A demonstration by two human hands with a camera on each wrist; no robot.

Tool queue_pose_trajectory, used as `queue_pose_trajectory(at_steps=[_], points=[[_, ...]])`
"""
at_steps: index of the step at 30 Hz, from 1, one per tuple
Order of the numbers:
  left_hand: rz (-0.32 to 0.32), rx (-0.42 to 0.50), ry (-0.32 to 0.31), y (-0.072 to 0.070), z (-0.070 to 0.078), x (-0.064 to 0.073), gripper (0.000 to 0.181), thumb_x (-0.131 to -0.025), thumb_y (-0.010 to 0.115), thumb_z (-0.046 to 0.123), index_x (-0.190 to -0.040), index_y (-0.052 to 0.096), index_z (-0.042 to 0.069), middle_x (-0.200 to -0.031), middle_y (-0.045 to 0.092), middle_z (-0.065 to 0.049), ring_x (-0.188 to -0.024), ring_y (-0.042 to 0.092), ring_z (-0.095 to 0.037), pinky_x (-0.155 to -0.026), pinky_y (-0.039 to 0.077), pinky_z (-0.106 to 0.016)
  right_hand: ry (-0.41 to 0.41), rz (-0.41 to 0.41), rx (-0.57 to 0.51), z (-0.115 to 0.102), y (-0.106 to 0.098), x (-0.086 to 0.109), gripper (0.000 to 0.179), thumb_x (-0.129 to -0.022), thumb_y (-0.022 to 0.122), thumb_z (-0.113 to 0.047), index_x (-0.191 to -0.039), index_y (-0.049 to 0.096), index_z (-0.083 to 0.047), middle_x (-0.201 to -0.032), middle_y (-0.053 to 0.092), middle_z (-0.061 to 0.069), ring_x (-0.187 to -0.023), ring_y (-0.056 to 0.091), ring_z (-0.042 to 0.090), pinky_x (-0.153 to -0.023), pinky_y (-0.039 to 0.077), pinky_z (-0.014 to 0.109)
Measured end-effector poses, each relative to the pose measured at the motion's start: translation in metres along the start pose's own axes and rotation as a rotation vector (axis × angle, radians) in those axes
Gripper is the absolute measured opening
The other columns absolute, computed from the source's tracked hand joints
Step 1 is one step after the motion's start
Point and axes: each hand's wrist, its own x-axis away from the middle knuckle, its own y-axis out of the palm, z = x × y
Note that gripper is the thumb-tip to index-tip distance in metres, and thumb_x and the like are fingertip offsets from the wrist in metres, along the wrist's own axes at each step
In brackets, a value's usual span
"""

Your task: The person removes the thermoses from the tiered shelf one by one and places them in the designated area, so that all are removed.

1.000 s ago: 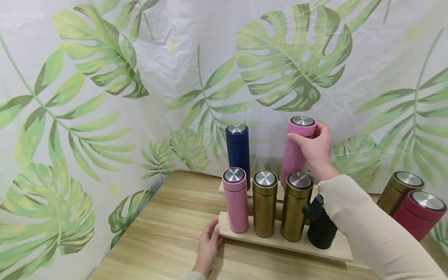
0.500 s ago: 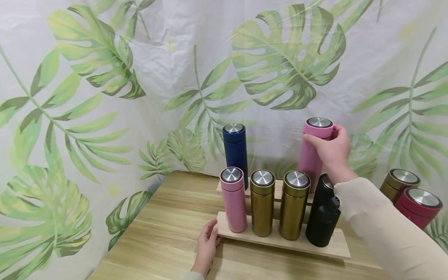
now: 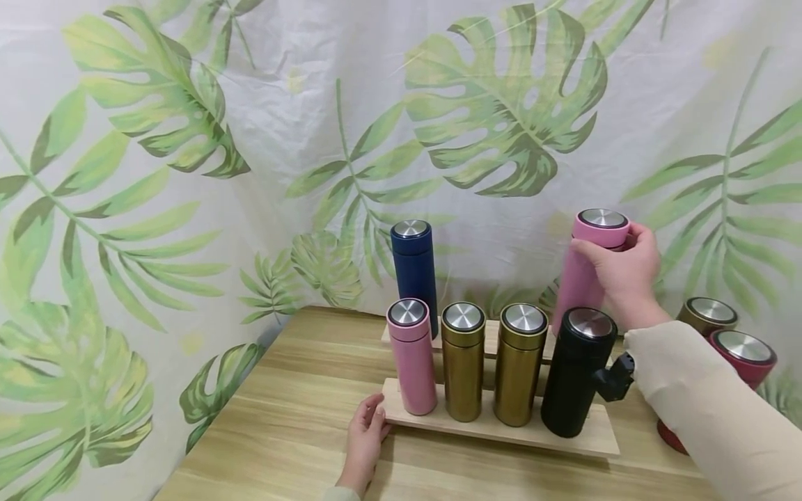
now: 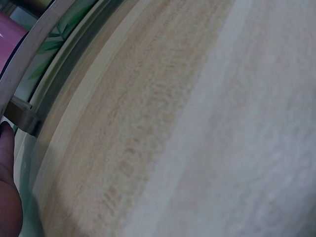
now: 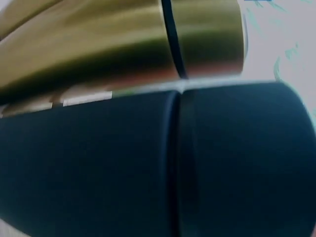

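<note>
In the head view my right hand [image 3: 626, 275] grips a pink thermos bottle [image 3: 579, 278] near its lid, thumb in front. The bottle stands upright over the right part of the rear board [image 3: 491, 330]; its base is hidden behind a black thermos bottle [image 3: 570, 379], so contact cannot be told. My left hand [image 3: 365, 438] holds the left end of the two-tier wooden stand's front board [image 3: 495, 433], with the thumb at the corner. Along that board stand another pink bottle [image 3: 416, 372], two gold bottles [image 3: 464, 376] and the black one. A blue bottle [image 3: 413, 271] stands at the rear left.
To the right, partly behind my sleeve [image 3: 702, 390], stand a gold bottle [image 3: 708, 309] and a red bottle [image 3: 742, 351]. A black wrist camera [image 3: 617, 379] sits close to the black bottle. Leaf-patterned cloth [image 3: 313, 174] hangs behind the wooden table [image 3: 301, 390].
My right hand has carried the pink bottle rightward along the rear board, from behind the second gold bottle to behind the black one. My left hand stays at the stand's end.
</note>
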Motion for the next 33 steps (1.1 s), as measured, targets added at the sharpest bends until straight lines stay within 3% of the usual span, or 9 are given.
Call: queue_pose_trajectory(at_steps=[7, 14, 21, 28, 33], points=[[-0.002, 0.004, 0.004, -0.002, 0.001, -0.001, 0.032, -0.099, 0.039, 0.006, -0.129, 0.043, -0.003, -0.143, 0.031, -0.029, -0.127, 0.037, -0.041, -0.096, 0.045, -0.045, 0.020, 0.032, 0.055, 0.003, -0.017, -0.003, 0.083, -0.071, 0.079, -0.030, -0.139, 0.032, -0.016, -0.119, 0.044, -0.010, -0.105, 0.043, 0.004, -0.095, 0.041, 0.022], [-0.001, 0.012, -0.007, -0.003, 0.002, 0.000, 0.032, -0.098, 0.039, 0.006, -0.129, 0.043, -0.004, -0.144, 0.030, -0.028, -0.127, 0.037, -0.040, -0.096, 0.045, -0.044, 0.036, 0.066, -0.005, 0.009, -0.033, -0.007, 0.081, -0.070, 0.081, -0.024, -0.135, 0.033, -0.018, -0.108, 0.041, -0.017, -0.102, 0.044, 0.002, -0.093, 0.041, 0.021], [-0.001, 0.019, -0.013, -0.003, -0.001, -0.001, 0.033, -0.098, 0.040, 0.006, -0.130, 0.043, -0.004, -0.143, 0.032, -0.028, -0.126, 0.039, -0.038, -0.095, 0.046, -0.043, 0.064, 0.107, -0.043, 0.016, -0.047, -0.011, 0.077, -0.070, 0.080, -0.020, -0.132, 0.036, -0.021, -0.110, 0.042, -0.017, -0.103, 0.042, 0.003, -0.097, 0.040, 0.022], [-0.004, 0.020, -0.017, -0.002, -0.003, -0.003, 0.033, -0.098, 0.041, 0.006, -0.130, 0.043, -0.004, -0.143, 0.033, -0.027, -0.125, 0.040, -0.037, -0.095, 0.047, -0.042, 0.120, 0.119, 0.041, 0.024, -0.059, -0.013, 0.083, -0.073, 0.077, -0.031, -0.140, 0.028, -0.025, -0.126, 0.040, -0.014, -0.108, 0.039, 0.002, -0.103, 0.039, 0.026], [0.002, 0.017, -0.018, -0.003, -0.003, -0.003, 0.033, -0.098, 0.042, 0.007, -0.130, 0.044, -0.003, -0.143, 0.034, -0.026, -0.125, 0.041, -0.036, -0.094, 0.047, -0.042, 0.135, 0.139, 0.053, 0.032, -0.066, -0.015, 0.082, -0.072, 0.077, -0.030, -0.139, 0.029, -0.025, -0.120, 0.040, -0.016, -0.103, 0.040, 0.001, -0.099, 0.040, 0.024]])
